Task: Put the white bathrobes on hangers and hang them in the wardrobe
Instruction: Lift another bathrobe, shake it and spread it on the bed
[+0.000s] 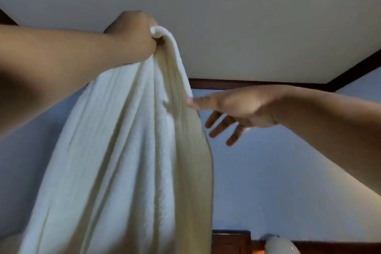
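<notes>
Left hand (132, 31): fisting tight round the bunched top edge of the bathrobe, holding it high at left.
Bathrobe (123, 150): hanging in long folds from that fist and running out of the bottom of the view. It is not sitting on any hanger.
Right hand (243, 107): thumb is lying on the robe's right edge and the index is hidden behind the cloth, so I'm reading it as a light pinch. The other three fingers are spreading free.
Risk, drop: the whole weight is hanging off one fist, so loosening it to regrip is likely dropping the robe.
Risk, slip: the edge pinch is holding little cloth, and a tug could be pulling it off.
Risk, crooked hang: folds are bunching and collar and sleeves aren't telling apart, so a hanger could be going into the wrong opening.
Count: bathrobes 1, hands 2, hangers 0 showing. No wardrobe is identifiable; only dark wood furniture (231, 241) is showing, far right at the bottom.
</notes>
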The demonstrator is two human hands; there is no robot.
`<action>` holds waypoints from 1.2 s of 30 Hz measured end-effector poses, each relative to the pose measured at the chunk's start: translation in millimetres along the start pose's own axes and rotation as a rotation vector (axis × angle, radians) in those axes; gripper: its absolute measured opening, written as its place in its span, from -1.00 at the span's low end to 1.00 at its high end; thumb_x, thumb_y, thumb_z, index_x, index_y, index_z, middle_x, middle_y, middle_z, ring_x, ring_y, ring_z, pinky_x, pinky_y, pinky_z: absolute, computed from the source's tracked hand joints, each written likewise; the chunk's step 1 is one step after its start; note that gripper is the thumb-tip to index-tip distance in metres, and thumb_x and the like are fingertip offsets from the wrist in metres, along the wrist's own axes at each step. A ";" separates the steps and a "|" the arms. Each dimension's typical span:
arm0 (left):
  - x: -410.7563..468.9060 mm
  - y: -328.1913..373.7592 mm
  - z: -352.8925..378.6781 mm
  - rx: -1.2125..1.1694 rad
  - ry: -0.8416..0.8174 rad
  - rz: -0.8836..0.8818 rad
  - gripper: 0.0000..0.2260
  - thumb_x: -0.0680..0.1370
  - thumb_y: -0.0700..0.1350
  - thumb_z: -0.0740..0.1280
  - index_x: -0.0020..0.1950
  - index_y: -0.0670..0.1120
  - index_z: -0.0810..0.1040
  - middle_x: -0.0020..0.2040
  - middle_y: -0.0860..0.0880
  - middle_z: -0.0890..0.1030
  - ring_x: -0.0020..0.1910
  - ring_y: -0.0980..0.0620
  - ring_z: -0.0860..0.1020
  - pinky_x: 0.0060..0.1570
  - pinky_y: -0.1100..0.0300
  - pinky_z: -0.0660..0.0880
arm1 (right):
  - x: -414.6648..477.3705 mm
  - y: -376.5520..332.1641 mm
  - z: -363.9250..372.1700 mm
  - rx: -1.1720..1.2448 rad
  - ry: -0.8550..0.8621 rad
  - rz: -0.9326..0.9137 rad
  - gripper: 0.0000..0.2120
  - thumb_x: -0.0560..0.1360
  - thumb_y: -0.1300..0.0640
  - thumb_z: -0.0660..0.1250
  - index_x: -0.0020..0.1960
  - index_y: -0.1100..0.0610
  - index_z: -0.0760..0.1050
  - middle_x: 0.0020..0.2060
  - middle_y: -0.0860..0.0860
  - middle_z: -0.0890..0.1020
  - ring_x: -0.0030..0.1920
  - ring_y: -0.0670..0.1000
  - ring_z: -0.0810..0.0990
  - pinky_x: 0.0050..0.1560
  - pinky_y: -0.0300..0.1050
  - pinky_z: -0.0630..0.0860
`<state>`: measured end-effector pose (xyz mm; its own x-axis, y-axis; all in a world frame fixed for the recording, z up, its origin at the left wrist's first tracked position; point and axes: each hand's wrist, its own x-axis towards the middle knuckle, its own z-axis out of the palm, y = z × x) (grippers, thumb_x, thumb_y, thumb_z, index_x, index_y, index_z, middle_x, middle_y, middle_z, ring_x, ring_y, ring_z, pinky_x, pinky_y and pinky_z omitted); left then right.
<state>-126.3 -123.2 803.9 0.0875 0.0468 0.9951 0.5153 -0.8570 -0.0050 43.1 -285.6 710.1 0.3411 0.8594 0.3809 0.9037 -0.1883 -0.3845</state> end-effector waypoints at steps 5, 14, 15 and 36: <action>-8.2 -44.4 -72.8 0.168 0.003 0.179 -0.85 0.43 -0.27 0.19 -0.15 -0.13 0.53 -0.16 -0.13 0.59 -0.14 -0.21 0.55 -0.25 0.03 0.45 | 55.0 -135.8 50.4 0.475 0.452 -0.387 -0.72 0.44 -0.11 0.48 0.05 0.02 0.60 -0.08 -0.03 0.73 -0.09 0.02 0.72 -0.15 -0.07 0.67; -85.3 -245.1 -271.9 0.879 -0.235 0.239 -0.80 0.54 -0.11 0.22 0.10 0.16 0.42 -0.12 0.06 0.44 -0.17 -0.09 0.40 -0.19 0.10 0.31 | 96.8 -357.3 148.4 0.407 0.735 -0.607 -0.82 0.41 0.24 0.37 -0.01 0.05 0.54 -0.09 0.06 0.60 -0.07 0.11 0.56 -0.12 -0.12 0.42; -93.0 -258.2 -268.2 0.856 -0.241 0.251 -0.77 0.54 -0.12 0.22 0.13 0.17 0.39 -0.10 0.07 0.43 -0.15 -0.09 0.40 -0.19 0.10 0.30 | 92.7 -358.1 149.8 0.343 0.750 -0.613 -0.78 0.41 0.27 0.34 0.02 0.06 0.54 -0.10 0.04 0.58 -0.09 0.10 0.53 -0.12 -0.13 0.38; -66.5 -464.8 -527.8 1.551 -0.209 0.098 -0.80 0.64 0.05 0.13 0.20 0.06 0.45 0.06 -0.04 0.57 0.03 -0.17 0.53 -0.06 -0.02 0.46 | 137.9 -672.1 302.8 0.213 -0.388 -1.076 -0.60 0.53 -0.03 0.42 0.23 0.23 0.57 -0.06 0.11 0.68 -0.10 0.15 0.67 -0.21 -0.08 0.63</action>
<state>-821.6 1.1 792.3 0.2160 0.2045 0.9547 0.8300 0.4765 -0.2899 -595.6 103.5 766.5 -0.7118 0.6214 0.3273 0.6039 0.7795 -0.1665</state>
